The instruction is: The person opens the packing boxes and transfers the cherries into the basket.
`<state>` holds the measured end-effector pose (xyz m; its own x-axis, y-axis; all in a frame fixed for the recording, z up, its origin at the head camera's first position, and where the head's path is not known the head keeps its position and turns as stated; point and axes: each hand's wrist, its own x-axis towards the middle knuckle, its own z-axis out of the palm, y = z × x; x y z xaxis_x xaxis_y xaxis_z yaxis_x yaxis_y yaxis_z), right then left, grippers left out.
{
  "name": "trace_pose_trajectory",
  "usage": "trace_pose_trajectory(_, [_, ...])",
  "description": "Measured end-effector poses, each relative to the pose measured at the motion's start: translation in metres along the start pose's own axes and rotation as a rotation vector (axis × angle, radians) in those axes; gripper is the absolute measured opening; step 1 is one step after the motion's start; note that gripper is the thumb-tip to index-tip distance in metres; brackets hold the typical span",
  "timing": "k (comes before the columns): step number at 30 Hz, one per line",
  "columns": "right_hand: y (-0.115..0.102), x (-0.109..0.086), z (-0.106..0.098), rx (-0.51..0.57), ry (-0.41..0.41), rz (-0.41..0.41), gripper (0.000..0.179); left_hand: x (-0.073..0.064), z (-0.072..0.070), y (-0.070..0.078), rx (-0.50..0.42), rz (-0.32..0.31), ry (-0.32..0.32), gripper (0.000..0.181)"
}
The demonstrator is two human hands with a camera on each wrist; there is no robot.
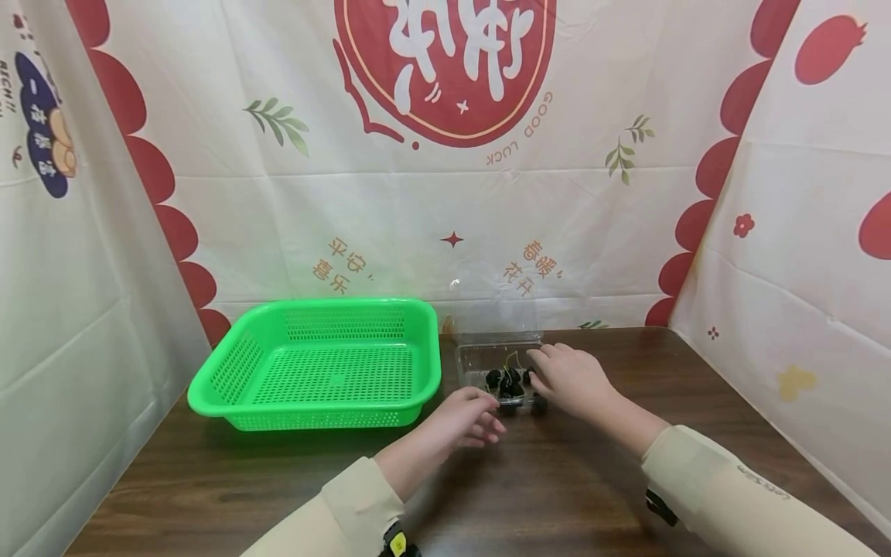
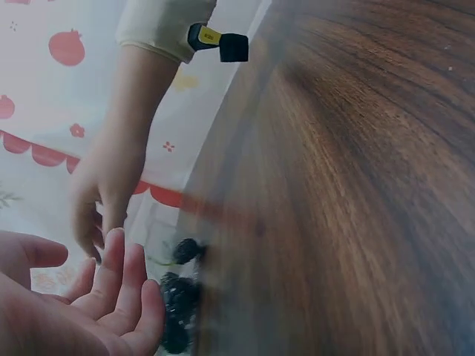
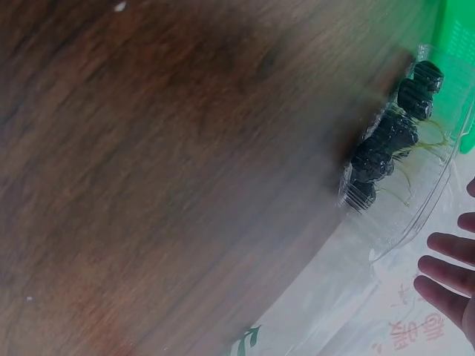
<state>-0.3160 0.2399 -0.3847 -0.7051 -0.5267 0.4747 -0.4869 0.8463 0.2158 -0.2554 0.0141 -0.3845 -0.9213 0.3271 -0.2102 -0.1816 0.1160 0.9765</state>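
Note:
Dark mulberries (image 1: 511, 381) with thin yellow-green stems lie in a clear plastic box (image 1: 475, 357), whose see-through lid (image 1: 496, 313) stands raised at the back. My left hand (image 1: 459, 420) is at the box's front left corner, its fingers loosely bent with nothing in them. Over the right rim reaches my right hand (image 1: 571, 379), fingertips beside the berries. In the right wrist view its fingers (image 3: 449, 274) are spread and nearly straight, a little away from the box (image 3: 397, 230). The left wrist view shows the left palm (image 2: 82, 319) turned up beside the mulberries (image 2: 180, 297).
A green plastic basket (image 1: 209, 394) with perforated sides stands left of the box on the dark wooden table (image 1: 543, 495). Printed cloth (image 1: 404, 209) hangs behind the table and along both sides.

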Motion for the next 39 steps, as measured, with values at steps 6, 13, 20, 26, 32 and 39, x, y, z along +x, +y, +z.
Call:
trace_pose_trajectory(6, [-0.001,-0.002,-0.002,0.007,0.003,0.004,0.033,-0.016,-0.013,0.012,0.020,0.076,-0.046,0.021])
trace_pose_trajectory(13, [0.000,-0.005,-0.007,0.019,-0.020,0.027,0.036,-0.030,-0.032,0.026,0.066,0.166,-0.073,0.023])
trace_pose_trajectory(20, [-0.002,-0.009,-0.011,0.060,-0.037,0.068,0.036,-0.038,-0.053,0.032,0.145,0.206,-0.033,0.022])
trace_pose_trajectory(26, [-0.004,-0.011,-0.016,0.073,-0.040,0.081,0.035,-0.047,-0.072,0.036,0.181,0.247,0.010,0.023])
trace_pose_trajectory(32, [-0.007,-0.013,-0.020,0.092,-0.080,0.109,0.033,-0.055,-0.092,0.037,0.248,0.300,0.087,0.021])
trace_pose_trajectory(39, [-0.011,-0.017,-0.018,0.117,-0.109,0.108,0.032,-0.067,-0.114,0.033,0.425,0.372,0.247,0.013])
